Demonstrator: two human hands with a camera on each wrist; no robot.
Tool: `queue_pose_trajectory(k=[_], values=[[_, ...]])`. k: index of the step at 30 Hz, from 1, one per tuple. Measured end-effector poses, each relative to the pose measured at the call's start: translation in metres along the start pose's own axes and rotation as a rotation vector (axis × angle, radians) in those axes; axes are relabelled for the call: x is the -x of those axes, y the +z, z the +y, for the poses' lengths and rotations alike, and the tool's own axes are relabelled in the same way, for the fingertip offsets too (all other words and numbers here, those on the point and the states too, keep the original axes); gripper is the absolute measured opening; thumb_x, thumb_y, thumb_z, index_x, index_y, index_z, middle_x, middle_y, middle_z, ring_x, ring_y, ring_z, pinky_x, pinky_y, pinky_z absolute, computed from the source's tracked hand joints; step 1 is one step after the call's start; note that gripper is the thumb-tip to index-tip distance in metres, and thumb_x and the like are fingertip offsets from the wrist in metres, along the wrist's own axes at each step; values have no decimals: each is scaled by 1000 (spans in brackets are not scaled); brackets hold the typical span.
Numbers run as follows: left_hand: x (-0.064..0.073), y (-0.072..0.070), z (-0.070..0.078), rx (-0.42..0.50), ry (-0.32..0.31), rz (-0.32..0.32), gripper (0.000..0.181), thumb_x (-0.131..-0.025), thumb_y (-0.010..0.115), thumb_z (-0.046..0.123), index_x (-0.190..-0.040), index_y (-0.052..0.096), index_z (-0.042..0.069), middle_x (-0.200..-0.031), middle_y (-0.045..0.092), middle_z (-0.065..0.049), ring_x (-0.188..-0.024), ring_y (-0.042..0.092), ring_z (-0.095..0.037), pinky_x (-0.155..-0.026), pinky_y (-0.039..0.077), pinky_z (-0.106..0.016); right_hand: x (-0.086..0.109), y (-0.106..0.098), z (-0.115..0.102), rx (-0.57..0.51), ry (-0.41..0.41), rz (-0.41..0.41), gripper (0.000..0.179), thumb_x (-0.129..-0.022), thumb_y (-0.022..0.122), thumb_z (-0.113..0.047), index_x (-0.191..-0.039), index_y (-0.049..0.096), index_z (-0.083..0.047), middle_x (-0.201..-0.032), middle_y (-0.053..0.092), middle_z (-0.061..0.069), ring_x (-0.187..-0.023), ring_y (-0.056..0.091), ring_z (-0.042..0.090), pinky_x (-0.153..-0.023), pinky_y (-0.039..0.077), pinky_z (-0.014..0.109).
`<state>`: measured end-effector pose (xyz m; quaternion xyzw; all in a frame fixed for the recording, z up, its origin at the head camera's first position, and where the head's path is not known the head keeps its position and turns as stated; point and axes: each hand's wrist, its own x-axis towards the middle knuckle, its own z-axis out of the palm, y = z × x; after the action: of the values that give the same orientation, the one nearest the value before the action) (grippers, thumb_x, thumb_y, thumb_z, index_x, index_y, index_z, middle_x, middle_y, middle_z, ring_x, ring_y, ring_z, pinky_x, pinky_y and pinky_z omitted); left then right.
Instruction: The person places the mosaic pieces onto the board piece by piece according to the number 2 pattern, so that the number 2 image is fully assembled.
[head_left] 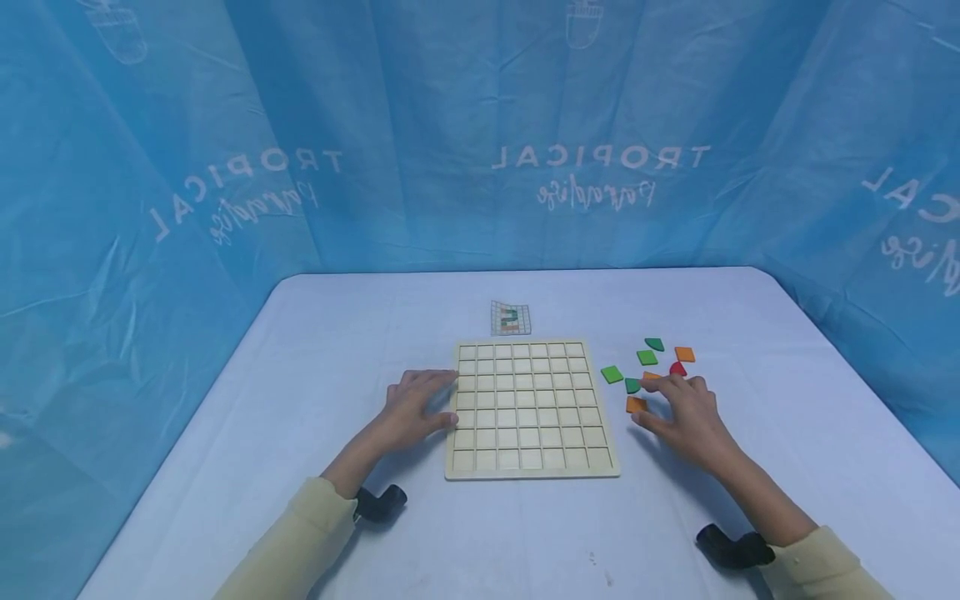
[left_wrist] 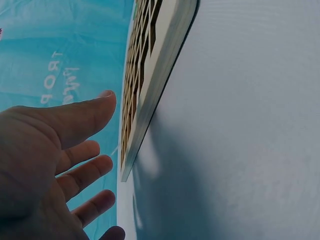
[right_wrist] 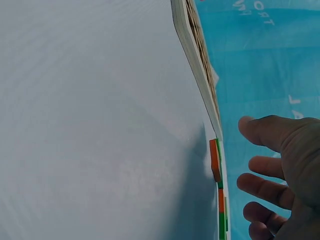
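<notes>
A cream square board with a grid of recessed cells lies flat on the table. My left hand is at its left edge, thumb and fingers extended and spread. In the left wrist view those fingers hold nothing; whether they touch the rim I cannot tell. Right of the board, my right hand hovers over several flat tiles, thumb and fingers apart and loosely bent, gripping nothing. Nearest its thumb is an orange tile. A dark green tile and another orange tile, partly hidden, are by its fingertips.
Behind the hand lie a red rounded tile, an orange square, two light green squares and a dark green rounded tile. A small gridded pattern card sits beyond the board. Blue printed sheeting surrounds the white table.
</notes>
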<state>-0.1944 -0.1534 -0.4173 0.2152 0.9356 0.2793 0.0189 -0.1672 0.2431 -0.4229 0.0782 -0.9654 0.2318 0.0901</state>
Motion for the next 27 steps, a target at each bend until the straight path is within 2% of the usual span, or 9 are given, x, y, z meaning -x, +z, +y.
queue_pose_trajectory(k=[16,27], values=[[-5,4,3,75,-72,-21,59,-84,74,21,-138,52,12,-140,49,-8,-125,36,-28,-90,27,-48,-5,7,7,-29,28,-12,41,-77,80,-16,-113,68,0,-113,56,22,-103,40,37,-80,34,52],[-8,7,-3,71,-50,-21,55,-84,75,21,-134,56,8,-140,49,-6,-120,38,-26,-86,28,-44,-5,10,11,-24,13,-4,40,-75,81,-13,-111,69,1,-111,57,21,-100,40,37,-81,32,52]])
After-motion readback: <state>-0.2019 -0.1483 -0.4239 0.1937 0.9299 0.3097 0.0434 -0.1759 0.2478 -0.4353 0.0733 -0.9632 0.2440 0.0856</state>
